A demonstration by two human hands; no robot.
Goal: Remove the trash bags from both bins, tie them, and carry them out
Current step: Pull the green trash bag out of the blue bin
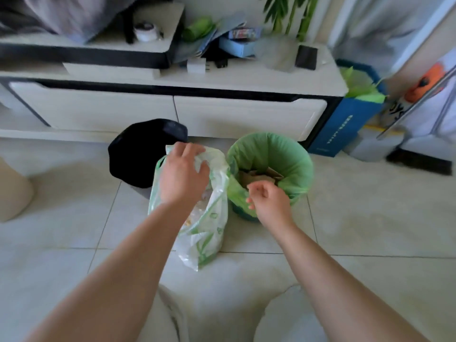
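A white-and-green plastic trash bag (207, 233) stands on the tiled floor in the middle, its top loose. My left hand (183, 172) reaches over the bag's mouth and its fingers touch the far edge of the plastic. To the right stands a round bin lined with a green bag (296, 159), with cardboard scraps inside. My right hand (267, 198) hovers at that bin's near rim with curled fingers and nothing in them. Behind the white bag sits a second bin lined with a black bag (138, 154).
A long white low cabinet (222, 112) with drawers runs behind the bins, its top cluttered with boxes and papers. A blue box (345, 124) with green paper stands at its right end. A beige object (12, 191) sits at the left edge. My knees show at the bottom.
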